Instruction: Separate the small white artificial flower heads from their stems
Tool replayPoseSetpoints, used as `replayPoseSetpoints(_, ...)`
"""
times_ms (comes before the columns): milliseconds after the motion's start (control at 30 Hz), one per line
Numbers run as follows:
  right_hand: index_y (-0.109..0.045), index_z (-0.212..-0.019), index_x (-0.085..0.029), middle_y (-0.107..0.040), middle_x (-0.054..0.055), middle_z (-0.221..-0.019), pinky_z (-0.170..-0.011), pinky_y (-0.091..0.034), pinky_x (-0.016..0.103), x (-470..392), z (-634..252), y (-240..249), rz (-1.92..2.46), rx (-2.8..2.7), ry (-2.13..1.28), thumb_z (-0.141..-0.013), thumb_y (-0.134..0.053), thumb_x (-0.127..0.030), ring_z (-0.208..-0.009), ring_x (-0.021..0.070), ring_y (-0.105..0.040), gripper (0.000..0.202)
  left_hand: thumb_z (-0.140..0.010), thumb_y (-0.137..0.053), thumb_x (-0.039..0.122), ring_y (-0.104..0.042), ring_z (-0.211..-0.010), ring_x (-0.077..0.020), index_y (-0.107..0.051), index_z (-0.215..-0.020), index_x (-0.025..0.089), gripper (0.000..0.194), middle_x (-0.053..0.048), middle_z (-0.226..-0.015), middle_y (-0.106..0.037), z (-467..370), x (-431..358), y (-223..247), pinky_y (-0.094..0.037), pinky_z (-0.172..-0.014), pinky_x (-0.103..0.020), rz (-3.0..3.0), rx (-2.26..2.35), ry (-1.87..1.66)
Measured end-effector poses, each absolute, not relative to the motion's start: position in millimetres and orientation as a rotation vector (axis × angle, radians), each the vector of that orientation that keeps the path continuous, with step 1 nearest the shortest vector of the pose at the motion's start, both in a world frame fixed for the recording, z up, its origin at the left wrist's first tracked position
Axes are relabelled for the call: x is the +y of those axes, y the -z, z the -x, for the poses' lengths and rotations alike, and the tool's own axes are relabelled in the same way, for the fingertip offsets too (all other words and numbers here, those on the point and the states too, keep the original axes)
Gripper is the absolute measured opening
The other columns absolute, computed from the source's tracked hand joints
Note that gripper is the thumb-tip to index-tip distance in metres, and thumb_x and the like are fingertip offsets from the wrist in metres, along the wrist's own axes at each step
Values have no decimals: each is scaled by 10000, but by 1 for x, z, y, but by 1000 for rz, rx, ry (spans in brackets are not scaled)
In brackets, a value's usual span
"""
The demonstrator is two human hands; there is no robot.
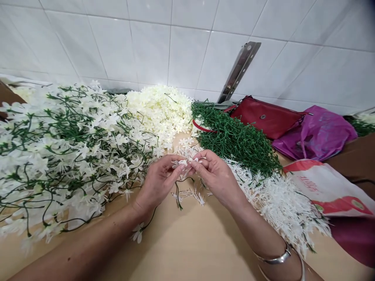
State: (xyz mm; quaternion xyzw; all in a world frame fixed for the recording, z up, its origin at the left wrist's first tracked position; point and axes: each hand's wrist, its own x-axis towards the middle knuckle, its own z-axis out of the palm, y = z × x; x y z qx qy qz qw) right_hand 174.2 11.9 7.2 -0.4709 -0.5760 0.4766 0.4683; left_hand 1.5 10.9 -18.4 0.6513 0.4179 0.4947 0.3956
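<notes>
Both of my hands meet over the middle of the table. My left hand pinches a small white artificial flower between thumb and fingers. Close against it, my right hand is pinched on a white flower piece at its fingertips. Whether the two pieces are joined is too small to tell. Below the fingers, loose white stamens and a dark green stem lie on the table. Left of my hands spreads a large heap of white flowers on green stems.
Cream blossoms are piled by the tiled wall. Right of them lie green stems, a red purse, a purple plastic bag and a white-and-red bag. White stamens heap at right. A metal strip leans there.
</notes>
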Motion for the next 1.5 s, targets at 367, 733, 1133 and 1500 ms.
replayPoseSetpoints(367,-718,-880,-209,-679,-10,-723,-662,-483,286,14,-182,-3,1219,-1453,-904,-800,-682,-260,-680,148,-619,101,-927,-634,191,-667,-1073,-190,-684,-1128,193,207,-90,-1152,-723,-1,10,11,-566,-868,-311,-2033,1038,-1284)
replayPoseSetpoints(733,-651,-963,-225,-732,42,-949,-789,-513,340,12,-182,3,1311,-1754,-567,-917,-590,-216,-868,196,-686,77,-918,-612,265,-592,-713,-127,-667,-852,173,125,-8,-761,-659,1,15,16,-471,-676,-246,-1676,1174,-1279)
replayPoseSetpoints(1133,-687,-842,-208,-710,64,-873,-802,-486,396,19,-194,8,1391,-1912,-184,-918,-578,-169,-864,241,-651,139,-868,-683,320,-727,-749,-122,-661,-826,166,161,27,-759,-655,-5,13,7,-618,-778,-248,-1200,995,-1263)
replayPoseSetpoints(1500,-706,-828,-230,-736,-3,-819,-757,-525,309,19,-182,5,1111,-1246,-977,-763,-785,-250,-771,148,-661,105,-839,-717,314,-731,-716,-117,-665,-789,170,161,46,-706,-661,-5,15,5,-610,-745,-220,-1134,1023,-1248)
